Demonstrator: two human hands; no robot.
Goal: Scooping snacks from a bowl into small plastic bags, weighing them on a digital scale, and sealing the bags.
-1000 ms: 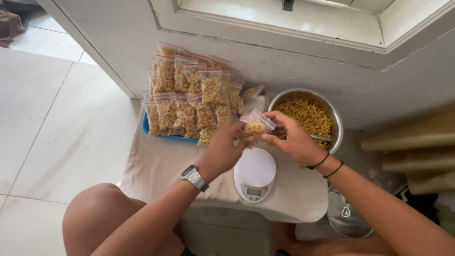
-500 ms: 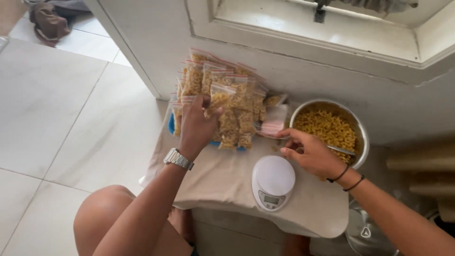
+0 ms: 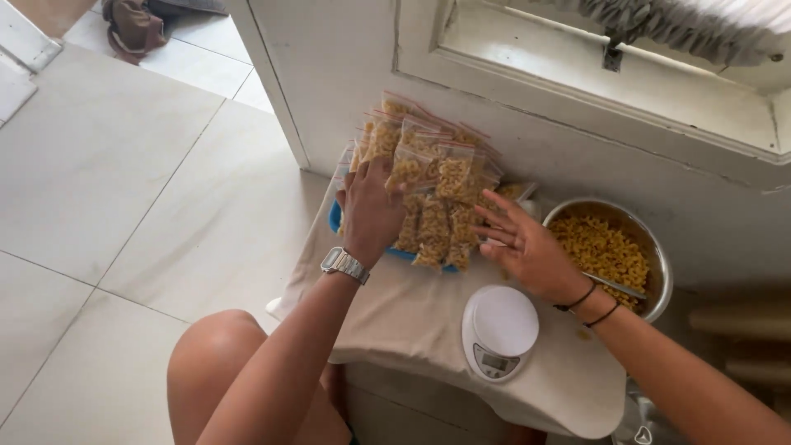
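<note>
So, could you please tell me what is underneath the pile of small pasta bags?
A blue tray shows as an edge below the pile of pasta bags, on the beige cloth. The rest of it is covered by the bags and the left hand.

Low bench [image 3: 412, 321] draped in beige cloth, set on pale tiled floor [image 3: 124, 206]. On the cloth: blue plastic tray [image 3: 336, 219] heaped with small clear bags of yellow pasta [image 3: 428, 198], round white digital kitchen scale [image 3: 499, 331] near the front edge, round steel bowl of loose pasta [image 3: 651, 255] at right.

Pale tiled floor [image 3: 107, 189], white wall [image 3: 329, 74], sunlit window ledge [image 3: 626, 91].
</note>
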